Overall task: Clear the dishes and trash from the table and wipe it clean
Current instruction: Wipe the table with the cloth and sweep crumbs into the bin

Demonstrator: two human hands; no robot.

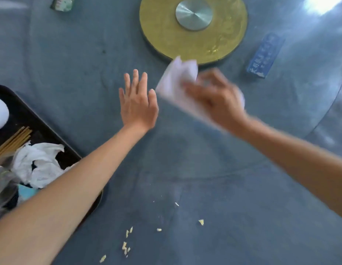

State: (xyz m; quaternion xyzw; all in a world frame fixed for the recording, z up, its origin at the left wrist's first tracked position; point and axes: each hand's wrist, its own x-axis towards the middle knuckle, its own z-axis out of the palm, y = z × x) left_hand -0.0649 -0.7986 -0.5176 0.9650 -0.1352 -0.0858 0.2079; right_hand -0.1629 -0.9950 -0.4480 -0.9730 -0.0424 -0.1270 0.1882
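Head view, left to right: black tray (51, 134) at the counter's left edge, holding chopsticks (12, 139), crumpled white napkins (37, 163) and a glass (4, 186). Left hand (137, 104) flat, fingers spread wide, gripping nothing. Yellow crumbs (126, 243) scattered on the blue-grey counter (214, 188) nearer the body. Right hand (214, 98), blurred, clutching a white tissue (176, 79) just below the gold turntable (193, 27). Blue packet (263, 56) lying further right.
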